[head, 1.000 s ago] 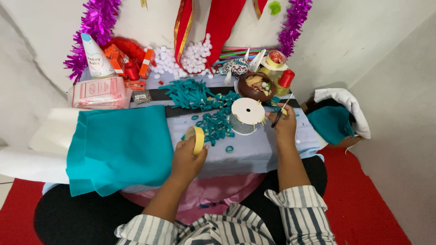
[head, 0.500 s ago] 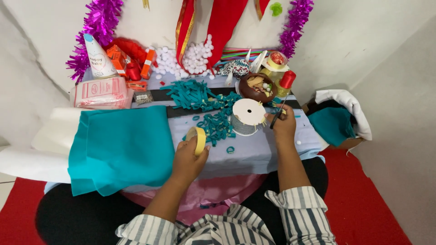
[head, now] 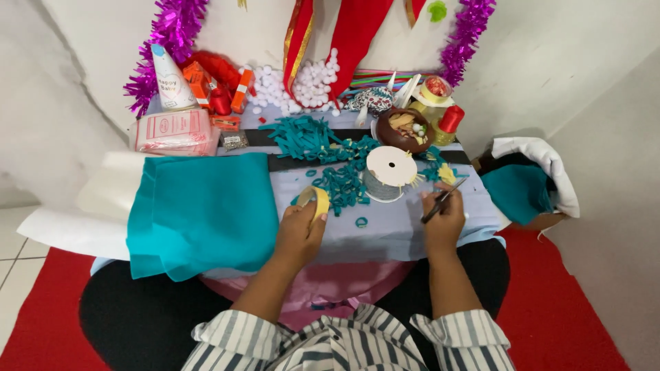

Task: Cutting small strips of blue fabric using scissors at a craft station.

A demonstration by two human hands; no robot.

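2 hands work mid-frame over the counter [head: 399, 237]: left hand [head: 299, 230] pinches a light, stiff tape roll [head: 317, 200] by its rim, right hand [head: 443, 220] is closed around thin, rigid scissors [head: 443, 200].

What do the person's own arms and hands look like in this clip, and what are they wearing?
Both forearms are bare from the elbow down. The sleeves are rolled or pushed up near the elbows, in a shirt with dark and white stripes. The left hand and right hand are bare: no gloves, and no watch, ring or bracelet that I can make out.
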